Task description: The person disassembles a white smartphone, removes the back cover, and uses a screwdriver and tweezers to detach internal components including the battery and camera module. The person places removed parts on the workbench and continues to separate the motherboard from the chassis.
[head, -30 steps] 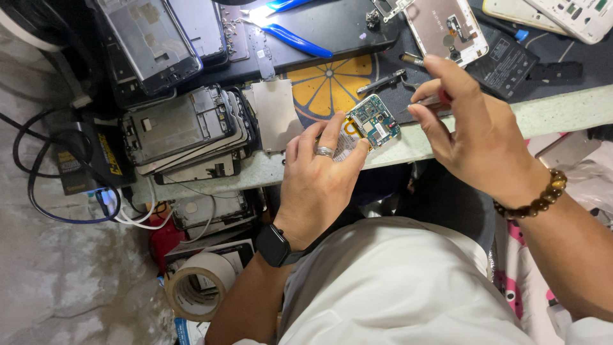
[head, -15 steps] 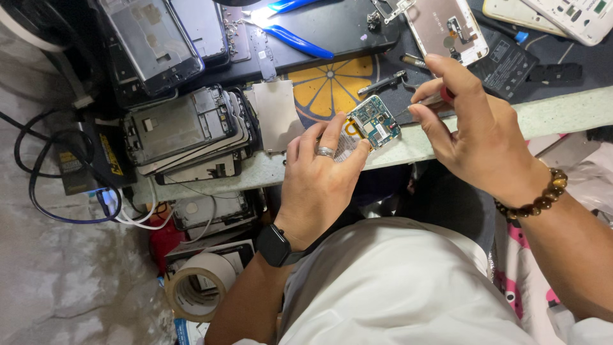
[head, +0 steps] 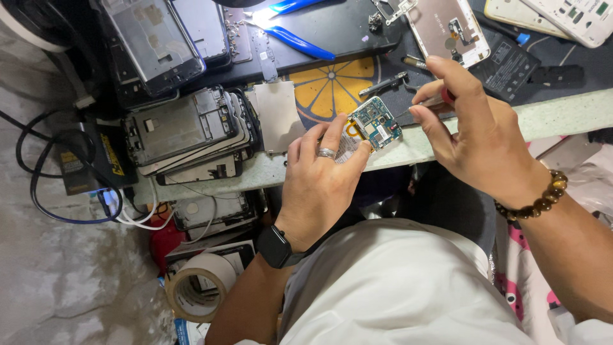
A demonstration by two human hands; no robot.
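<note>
Small teal circuit board [head: 377,123] tilted above the bench edge, slim red-handled tool [head: 429,102] tip just beside it

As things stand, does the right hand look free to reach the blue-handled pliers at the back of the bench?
Probably not at once: the right hand pinches a thin red-handled tool at the circuit board. The blue-handled pliers lie uncovered farther back.

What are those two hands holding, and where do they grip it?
The left hand pinches a small teal-green circuit board by its lower edges. The right hand grips a thin red-handled tool by its handle, tip toward the board.
</note>
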